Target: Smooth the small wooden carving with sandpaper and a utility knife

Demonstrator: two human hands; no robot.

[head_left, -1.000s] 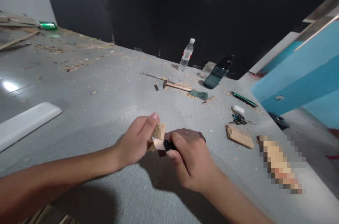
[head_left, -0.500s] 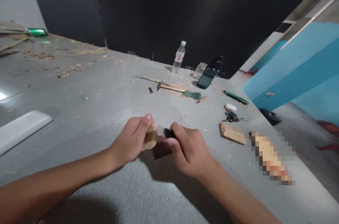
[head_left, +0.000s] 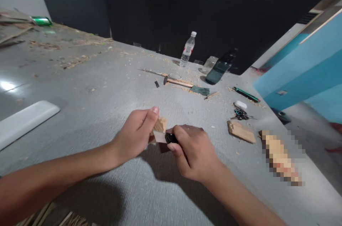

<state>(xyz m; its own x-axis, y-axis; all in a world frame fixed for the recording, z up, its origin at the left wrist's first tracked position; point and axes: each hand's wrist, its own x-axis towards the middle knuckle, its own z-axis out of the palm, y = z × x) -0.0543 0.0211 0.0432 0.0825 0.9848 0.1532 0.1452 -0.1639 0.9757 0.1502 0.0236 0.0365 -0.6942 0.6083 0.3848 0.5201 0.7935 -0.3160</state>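
In the middle of the head view, my left hand (head_left: pixel 137 130) is closed around a small piece of pale wood (head_left: pixel 161 124), its thumb along the upper edge. My right hand (head_left: pixel 193 151) grips a utility knife (head_left: pixel 170 137) with a black body. The knife's flat blade (head_left: pixel 159 136) points left and lies against or just in front of the wood; exact contact is hard to see. Beneath the right hand is a dark brown flat piece (head_left: pixel 163 147), largely covered by the fingers.
A hammer (head_left: pixel 179 82), a clear water bottle (head_left: pixel 188 50) and a dark bottle (head_left: pixel 218 71) are at the back. On the right are a green-black pen-like tool (head_left: pixel 246 94), keys (head_left: pixel 241 114) and a wooden block (head_left: pixel 241 132). A white bar (head_left: pixel 28 121) lies left.
The wood in my left hand has turned, showing a flatter face. My right hand keeps the knife, its blade now clearly seen. The whole view has shifted slightly.
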